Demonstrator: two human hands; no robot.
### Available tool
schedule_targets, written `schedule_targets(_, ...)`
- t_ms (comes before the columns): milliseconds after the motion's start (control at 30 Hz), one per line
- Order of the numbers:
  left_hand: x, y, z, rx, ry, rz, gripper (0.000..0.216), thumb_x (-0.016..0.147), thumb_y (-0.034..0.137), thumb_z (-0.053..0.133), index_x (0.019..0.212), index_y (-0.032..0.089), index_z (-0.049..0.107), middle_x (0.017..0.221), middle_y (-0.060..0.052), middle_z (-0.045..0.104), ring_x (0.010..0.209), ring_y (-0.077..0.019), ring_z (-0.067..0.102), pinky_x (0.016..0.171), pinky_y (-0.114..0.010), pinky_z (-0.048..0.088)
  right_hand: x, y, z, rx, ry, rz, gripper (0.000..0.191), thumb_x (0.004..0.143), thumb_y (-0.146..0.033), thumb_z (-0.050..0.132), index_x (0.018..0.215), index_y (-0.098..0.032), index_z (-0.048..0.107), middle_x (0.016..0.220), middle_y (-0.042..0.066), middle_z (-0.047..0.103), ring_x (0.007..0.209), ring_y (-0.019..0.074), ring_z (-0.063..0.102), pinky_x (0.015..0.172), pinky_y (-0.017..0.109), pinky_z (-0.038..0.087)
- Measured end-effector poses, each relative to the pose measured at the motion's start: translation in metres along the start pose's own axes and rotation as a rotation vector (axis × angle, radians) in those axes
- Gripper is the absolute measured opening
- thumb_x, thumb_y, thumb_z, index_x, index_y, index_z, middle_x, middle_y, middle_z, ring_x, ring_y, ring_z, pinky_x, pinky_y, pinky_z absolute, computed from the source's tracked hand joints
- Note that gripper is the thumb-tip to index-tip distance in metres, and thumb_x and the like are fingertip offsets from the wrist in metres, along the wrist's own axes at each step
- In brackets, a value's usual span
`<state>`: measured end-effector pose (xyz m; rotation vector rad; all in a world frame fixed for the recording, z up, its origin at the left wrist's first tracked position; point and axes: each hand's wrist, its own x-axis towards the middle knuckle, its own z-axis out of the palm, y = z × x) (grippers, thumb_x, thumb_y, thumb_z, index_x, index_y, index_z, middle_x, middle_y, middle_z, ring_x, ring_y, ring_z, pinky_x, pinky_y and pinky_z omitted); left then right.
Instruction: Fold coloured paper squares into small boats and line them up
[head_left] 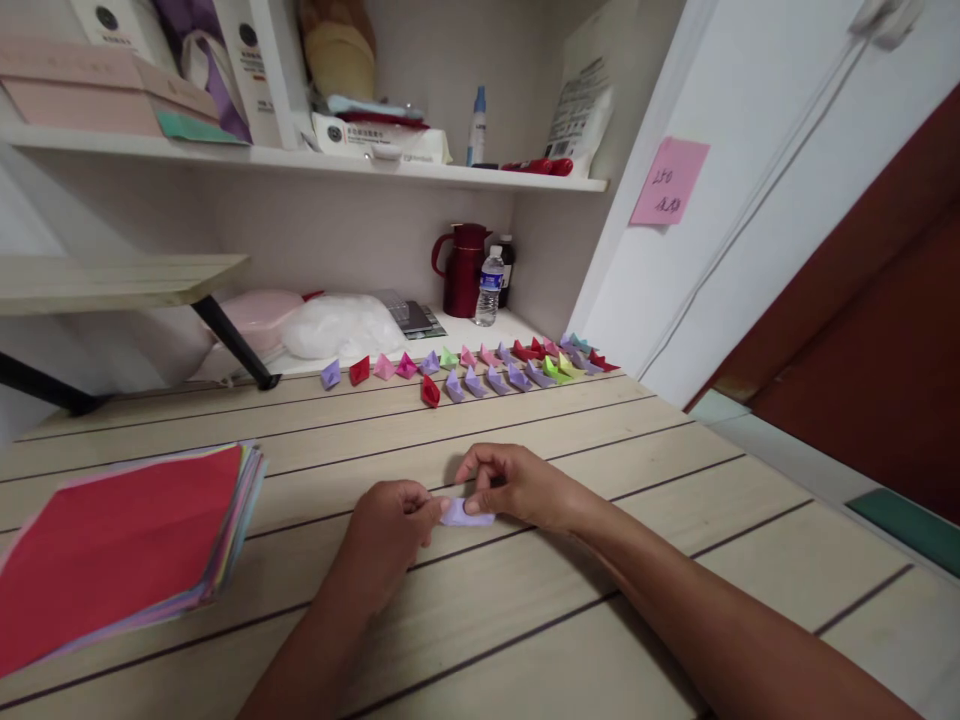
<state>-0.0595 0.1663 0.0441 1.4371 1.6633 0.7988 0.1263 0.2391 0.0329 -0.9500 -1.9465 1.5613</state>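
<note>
A small folded piece of lilac paper [456, 514] lies low over the middle of the striped wooden table [360, 430]. My left hand [395, 525] pinches its left end between thumb and fingertips. At its right side, my right hand [517, 485] has the thumb pressed on the paper, with the fingers curled above. Behind my hands, rows of small folded paper boats [519, 377] in lilac, red, pink, green and yellow line the table's back edge. To the left rests a stack of coloured paper sheets [142, 530], with a red sheet on top.
A small wooden stand [112, 280] with black legs is at the back left. Under the shelf [262, 160] are a dark red jug [463, 275], a water bottle [490, 288] and a white plastic bag [341, 328]. A pink note [670, 182] sticks to the right wall.
</note>
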Motion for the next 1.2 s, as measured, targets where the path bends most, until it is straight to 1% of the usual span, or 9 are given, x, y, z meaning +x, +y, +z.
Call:
schedule_targets(200,-0.026,-0.004,-0.007,0.325,0.078,0.111,0.023,0.076,0.03,0.057,0.054,0.022,0.055,0.051,0.004,0.052,0.052,-0.0143,0.044,0.053,-0.028,0.024,-0.008,-0.009,0.01,-0.233,-0.039,-0.007,0.013,0.069,-0.023,0.078,0.079,-0.019,0.07,0.062,-0.005,0.062,0.059,0.0105,0.053,0.059,0.023,0.037)
schedule_targets(267,-0.034,-0.008,-0.013,0.401,0.127,0.143,0.014,0.081,0.028,0.053,0.071,0.022,0.063,0.067,0.0,0.063,0.062,-0.0179,0.053,0.058,-0.029,0.031,-0.008,-0.011,0.012,-0.299,-0.035,-0.027,0.009,0.069,-0.021,0.077,0.075,-0.019,0.071,0.064,-0.005,0.063,0.061,0.0112,0.054,0.06,0.023,0.036)
schedule_targets(367,-0.041,-0.024,-0.023,0.531,0.193,0.258,0.027,0.087,0.02,0.043,0.099,0.021,0.067,0.107,-0.009,0.066,0.089,-0.0241,0.062,0.077,-0.036,0.043,-0.007,-0.011,0.013,-0.358,-0.037,-0.046,0.007,0.071,-0.02,0.076,0.076,-0.019,0.072,0.064,-0.004,0.062,0.062,0.0119,0.054,0.059,0.023,0.037)
schedule_targets(500,-0.043,-0.053,-0.035,0.876,0.291,0.735,0.034,0.091,0.018,0.045,0.114,0.025,0.069,0.128,-0.013,0.063,0.113,-0.0297,0.061,0.091,-0.045,0.046,-0.007,-0.011,0.014,-0.417,-0.03,-0.075,0.006,0.073,-0.018,0.076,0.077,-0.021,0.072,0.064,-0.004,0.06,0.065,0.0133,0.055,0.06,0.023,0.038)
schedule_targets(600,-0.042,-0.059,-0.04,0.977,0.335,0.916,0.052,0.088,0.004,0.041,0.132,0.027,0.058,0.14,-0.008,0.059,0.129,-0.0243,0.052,0.103,-0.042,0.04,-0.007,-0.012,0.015,-0.47,-0.002,-0.107,0.012,0.07,-0.015,0.079,0.078,-0.022,0.073,0.079,-0.001,0.06,0.076,0.0147,0.055,0.068,0.024,0.04)
schedule_targets(733,-0.036,-0.051,-0.042,1.05,0.252,1.071,0.073,0.08,-0.005,0.037,0.145,0.029,0.042,0.145,0.0,0.055,0.143,-0.0194,0.035,0.118,-0.042,0.011,-0.008,-0.014,0.015,-0.511,0.011,-0.125,0.018,0.068,-0.014,0.081,0.081,-0.022,0.074,0.096,0.0,0.052,0.076,0.0118,0.054,0.069,0.023,0.041)
schedule_targets(867,-0.029,-0.05,-0.04,1.101,0.117,1.118,0.072,0.079,-0.001,0.042,0.144,0.028,0.042,0.146,0.003,0.053,0.145,-0.0202,0.03,0.119,-0.045,-0.007,-0.008,-0.015,0.013,-0.529,-0.013,-0.133,0.018,0.07,-0.014,0.081,0.083,-0.022,0.073,0.094,0.0,0.051,0.074,0.0113,0.053,0.069,0.023,0.042)
schedule_targets(1033,-0.026,-0.058,-0.032,1.01,0.09,1.068,0.058,0.085,0.004,0.043,0.136,0.031,0.051,0.14,0.003,0.059,0.142,-0.0244,0.037,0.117,-0.053,-0.003,-0.008,-0.018,0.01,-0.543,-0.058,-0.138,0.018,0.071,-0.012,0.081,0.085,-0.021,0.073,0.096,0.0,0.053,0.076,0.0119,0.053,0.071,0.024,0.042)
schedule_targets(1200,-0.023,-0.062,-0.03,0.949,0.038,0.976,0.062,0.076,0.005,0.051,0.132,0.032,0.054,0.131,0.006,0.066,0.132,-0.0256,0.05,0.116,-0.049,-0.007,-0.009,-0.015,0.008,-0.544,-0.078,-0.134,0.018,0.072,-0.013,0.081,0.085,-0.021,0.073,0.097,0.0,0.054,0.079,0.0127,0.053,0.073,0.024,0.042)
